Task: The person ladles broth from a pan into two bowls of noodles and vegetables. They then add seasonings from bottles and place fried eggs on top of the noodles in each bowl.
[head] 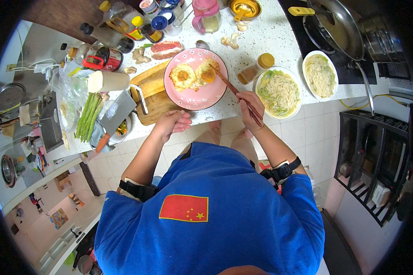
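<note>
My right hand (251, 109) is closed around a pair of wooden chopsticks (232, 88), whose tips touch the right one of two fried eggs (205, 73). Both eggs lie on a pink plate (196, 98) with a dark rim and small white flowers. My left hand (175, 123) holds nothing; its fingers are apart, just below the plate's lower left edge and beside the wooden cutting board (154, 114). Right of the plate, near my right hand, are a jar of brown powder with a gold lid (256, 68) and a bowl of noodles with greens (278, 93).
A second noodle bowl (320, 75) stands by the black stove, where a wok (340, 31) rests. Left are a cleaver (118, 111), asparagus (89, 117) and a plastic cup (108, 81). Raw meat (166, 50), ginger (140, 56), several bottles and a pink-lidded jug (206, 17) stand behind.
</note>
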